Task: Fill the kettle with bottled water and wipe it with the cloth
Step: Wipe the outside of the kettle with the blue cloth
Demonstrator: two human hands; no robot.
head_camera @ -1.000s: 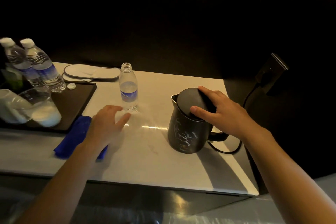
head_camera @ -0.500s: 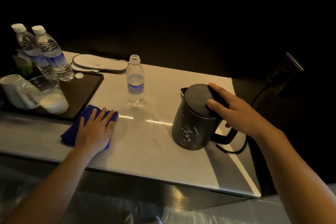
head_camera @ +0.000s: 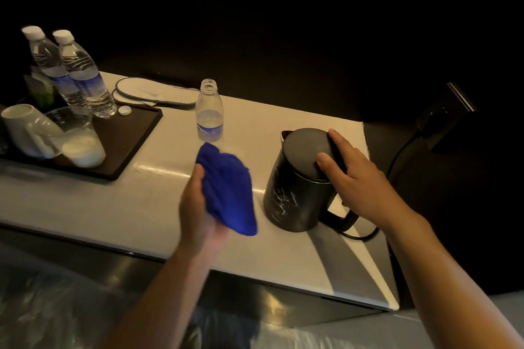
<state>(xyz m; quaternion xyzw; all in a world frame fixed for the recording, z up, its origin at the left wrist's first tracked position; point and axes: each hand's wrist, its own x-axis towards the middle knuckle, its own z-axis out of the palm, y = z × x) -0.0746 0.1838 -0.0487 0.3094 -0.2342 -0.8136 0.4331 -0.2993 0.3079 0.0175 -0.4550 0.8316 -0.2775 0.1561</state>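
Note:
A black kettle (head_camera: 295, 193) with a white branching pattern stands on the pale counter (head_camera: 147, 195), lid closed. My right hand (head_camera: 354, 176) rests on the lid and the top of the handle, fingers spread over it. My left hand (head_camera: 198, 207) holds a crumpled blue cloth (head_camera: 226, 193) above the counter, just left of the kettle and apart from it. An open water bottle (head_camera: 210, 115), uncapped and partly full, stands behind the cloth.
A black tray (head_camera: 127, 139) at the left carries two capped water bottles (head_camera: 82, 73), a white cup (head_camera: 22, 127), a glass (head_camera: 76, 136) and a loose cap (head_camera: 124, 110). White slippers (head_camera: 153, 92) lie behind it. The kettle's cord (head_camera: 397, 156) runs right to a wall socket (head_camera: 445, 116).
My left hand went to the blue cloth by the tray, picked it up and carried it right toward the kettle. My right hand stayed on the kettle lid.

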